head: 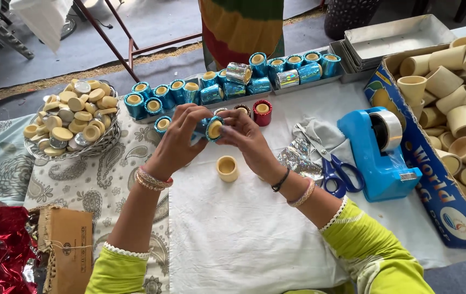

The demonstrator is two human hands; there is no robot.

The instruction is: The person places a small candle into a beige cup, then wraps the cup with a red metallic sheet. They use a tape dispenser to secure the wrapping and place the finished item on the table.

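Note:
My left hand and my right hand meet above the white cloth, both holding a small cream cup wrapped in shiny blue foil. Its open mouth faces me. Just below the hands a bare cream cup stands upright on the cloth. Behind my hands a red-wrapped cup stands beside a long row of blue-wrapped cups.
A wire basket of cream lids sits at the left. At the right are a blue tape dispenser, blue-handled scissors, foil scraps and a cardboard box of bare cups. Metal trays are stacked behind; a person stands beyond the table.

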